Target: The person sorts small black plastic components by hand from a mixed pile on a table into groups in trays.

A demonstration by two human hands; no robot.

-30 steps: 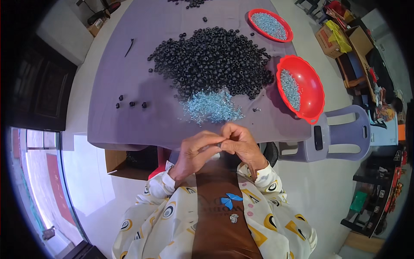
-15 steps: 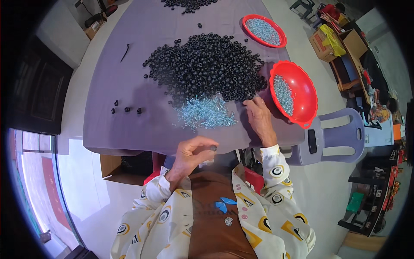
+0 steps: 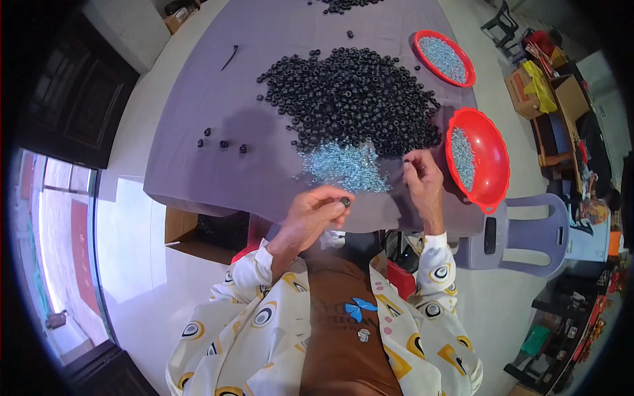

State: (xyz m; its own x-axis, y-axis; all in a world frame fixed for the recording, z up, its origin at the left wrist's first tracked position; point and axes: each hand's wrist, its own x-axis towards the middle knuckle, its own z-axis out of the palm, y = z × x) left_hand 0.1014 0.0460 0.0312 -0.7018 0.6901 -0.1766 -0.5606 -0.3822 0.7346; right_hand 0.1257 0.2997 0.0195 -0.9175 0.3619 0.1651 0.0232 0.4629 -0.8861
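Observation:
My left hand (image 3: 316, 210) is closed, pinching one small round black piece (image 3: 345, 201) between thumb and fingertips above the near table edge. My right hand (image 3: 426, 181) is at the lower right edge of a large heap of round black pieces (image 3: 350, 99), many with a hole through them. Its thumb and forefinger are pressed together; a dark speck shows at the tips, too small to name. Between the hands and the heap lies a pile of tiny clear bluish pieces (image 3: 343, 166).
A red scalloped bowl (image 3: 492, 158) and a red plate (image 3: 470, 63), both holding bluish pieces, stand on the right of the purple-covered table (image 3: 191, 112). Several black pieces (image 3: 224, 144) and a thin black strip (image 3: 230, 57) lie on the left. A grey plastic chair (image 3: 528, 234) stands at right.
The whole view has shifted, so the table sits further right. My right hand has drawn back slightly from the heap, its fingers now pinched. My left hand still holds the black piece, raised nearer the bluish pile.

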